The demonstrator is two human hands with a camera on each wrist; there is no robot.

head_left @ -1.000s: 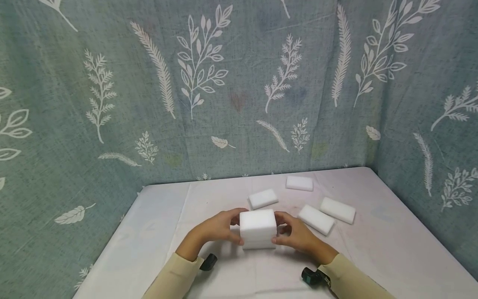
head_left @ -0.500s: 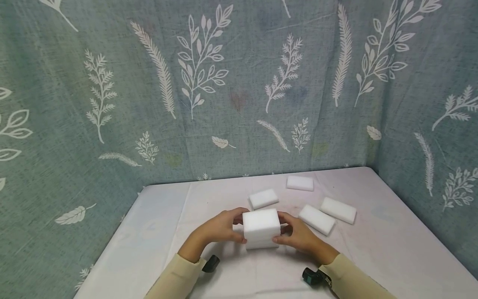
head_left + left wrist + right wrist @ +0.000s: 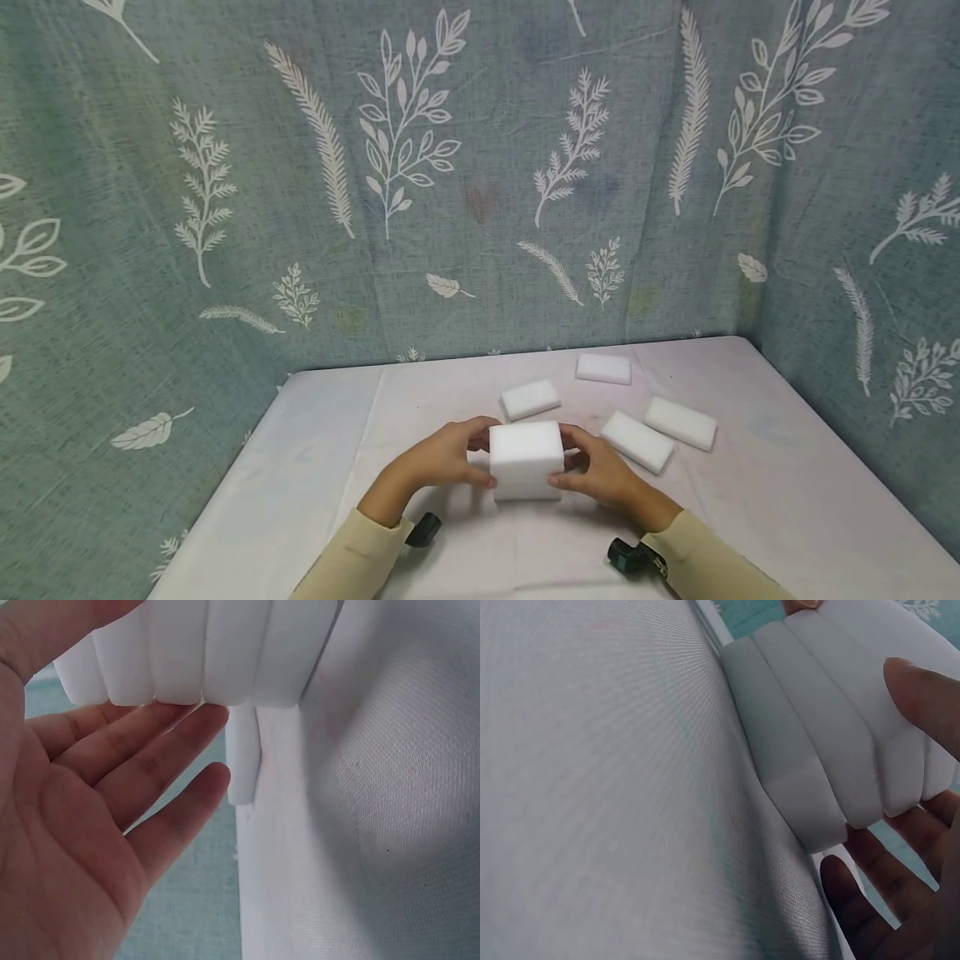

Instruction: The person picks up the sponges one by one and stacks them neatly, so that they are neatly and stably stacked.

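A stack of several white sponges (image 3: 527,467) stands on the table in front of me, each layer lying flat on the one below. My left hand (image 3: 452,457) holds its left side, thumb at the near corner and fingers along the end. On the opposite side my right hand (image 3: 596,471) grips the stack the same way. In the left wrist view, the left fingers (image 3: 161,761) touch the sponge ends, with the little finger apart from them. The right thumb (image 3: 922,697) lies against the upper layers in the right wrist view, with the other fingers partly behind the stack.
Behind the stack lies a loose white sponge (image 3: 529,400), and another sponge (image 3: 603,368) lies near the far edge. To the right, a sponge (image 3: 637,442) and a further sponge (image 3: 680,422) lie close together. Patterned grey-green cloth (image 3: 480,183) hangs around the white-covered table (image 3: 322,433).
Between the first frame and now, the stack and my left hand have shifted slightly right. The upper layers line up more evenly with those below. The loose sponges have stayed put.
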